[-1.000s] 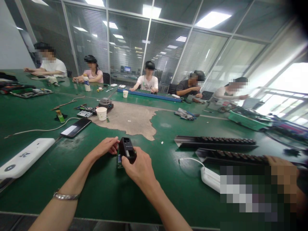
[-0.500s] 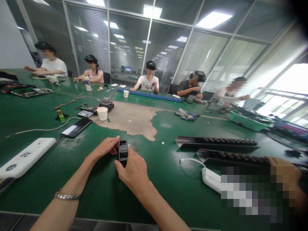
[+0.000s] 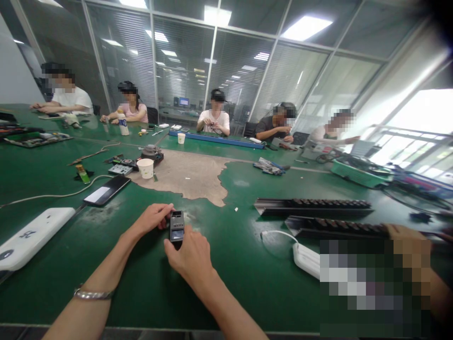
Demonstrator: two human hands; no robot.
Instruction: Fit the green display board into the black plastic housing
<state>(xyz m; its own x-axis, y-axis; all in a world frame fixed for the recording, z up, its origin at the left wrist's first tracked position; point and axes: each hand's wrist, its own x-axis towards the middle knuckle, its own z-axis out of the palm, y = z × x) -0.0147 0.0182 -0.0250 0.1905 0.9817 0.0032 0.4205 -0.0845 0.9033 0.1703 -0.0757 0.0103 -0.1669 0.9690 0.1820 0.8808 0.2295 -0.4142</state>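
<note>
A small dark grey box-shaped device [image 3: 177, 227] stands just above or on the green table [image 3: 141, 293] in front of me. Its upper face has dark recesses at the far end, a row of small marks and a shiny rectangular panel at the near end. My right hand [image 3: 194, 250] grips it from the right, the thumb at its near end. On the far left side, the bent fingers of my left hand [image 3: 155, 219] press against it, their tips partly hidden. I cannot make out its exact kind.
A white power bank [image 3: 38, 236] and a phone [image 3: 107, 190] lie left. Beyond stands a paper cup [image 3: 145, 168] beside electronic parts. Two black metal rails [image 3: 314, 206], a white cabled device [image 3: 306, 259] and a neighbour's hand [image 3: 406, 245] are right. Several people sit across the table.
The device has tipped slightly, and its near panel, dark before, now looks bright. My hands keep their hold. The whole view has shifted a little. A person opposite has brought both hands together.
</note>
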